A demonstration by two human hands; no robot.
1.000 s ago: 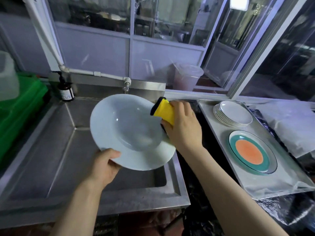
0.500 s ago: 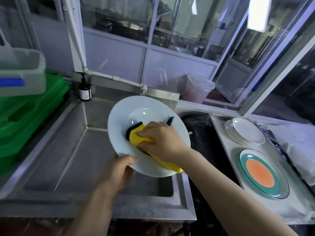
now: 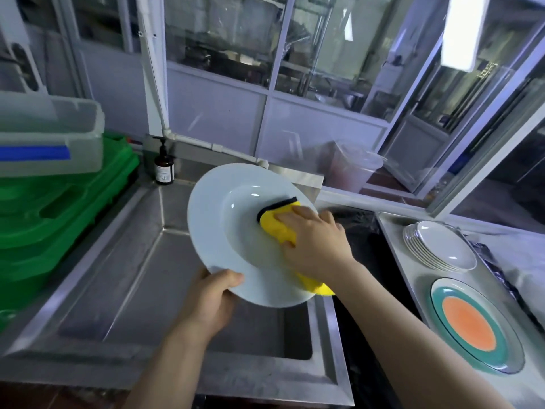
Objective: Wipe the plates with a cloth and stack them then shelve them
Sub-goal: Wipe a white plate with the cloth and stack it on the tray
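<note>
A large white deep plate (image 3: pixel 233 231) is held tilted over the steel sink (image 3: pixel 124 290). My left hand (image 3: pixel 211 299) grips its near rim, thumb on top. My right hand (image 3: pixel 315 243) presses a yellow cloth with a black edge (image 3: pixel 278 221) against the right side of the plate's bowl; the cloth's tail hangs out below my wrist. On the tray at the right lie a stack of small white plates (image 3: pixel 439 246) and a plate with an orange centre and teal ring (image 3: pixel 472 323).
Green crates (image 3: pixel 59 208) with a clear plastic tub (image 3: pixel 50 137) on top stand left of the sink. A brown pump bottle (image 3: pixel 164 166) sits at the sink's back corner. The steel tray (image 3: pixel 395 231) lies right of a black-covered gap. Glass partitions rise behind.
The cloth and my right hand slid from the plate's centre-left toward its right side. The view has tipped upward a little. My left hand keeps its hold on the rim.
</note>
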